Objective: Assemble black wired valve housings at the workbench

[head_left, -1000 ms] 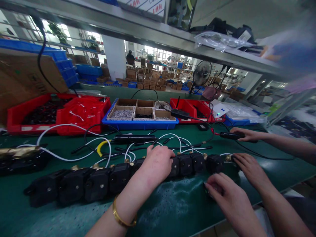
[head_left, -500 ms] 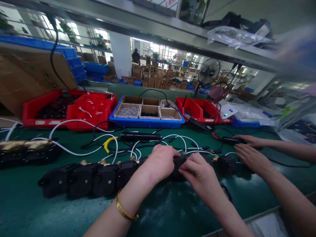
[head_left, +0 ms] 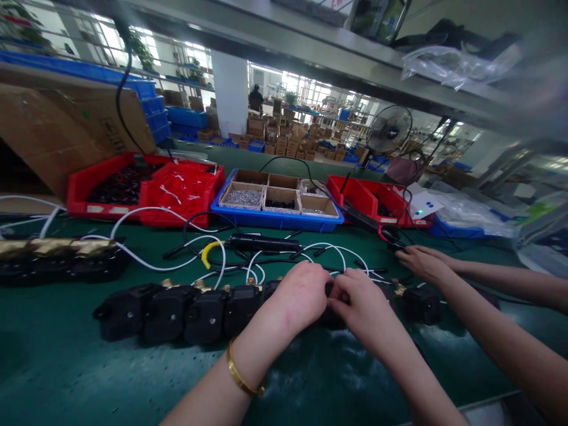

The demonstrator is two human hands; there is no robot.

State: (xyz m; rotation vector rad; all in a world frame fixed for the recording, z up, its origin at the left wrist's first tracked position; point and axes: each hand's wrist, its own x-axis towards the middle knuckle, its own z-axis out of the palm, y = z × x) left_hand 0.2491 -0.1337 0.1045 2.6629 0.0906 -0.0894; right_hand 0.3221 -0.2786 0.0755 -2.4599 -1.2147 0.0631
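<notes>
A row of black valve bodies with brass fittings (head_left: 177, 310) lies across the green bench (head_left: 66, 367). My left hand (head_left: 298, 299), with a gold bangle on the wrist, is closed over one black unit in the middle of the row. My right hand (head_left: 364, 307) grips the same spot from the right, fingers curled against the left hand. White and black wires (head_left: 186, 248) run from the units toward the back. To the right, a co-worker's hands (head_left: 423, 264) reach in beside the last black unit (head_left: 421, 305).
Red bins (head_left: 146, 189) and a blue tray of small boxes with screws (head_left: 275, 207) line the back of the bench. A second row of black and brass parts (head_left: 53, 257) lies at far left. A black tool (head_left: 264, 242), a fan (head_left: 388, 130) and a cardboard box (head_left: 57, 130) stand behind.
My right hand moved left from the bench surface onto the row and now meets my left hand. The co-worker's hands drew together. The view shifted, so everything sits further right.
</notes>
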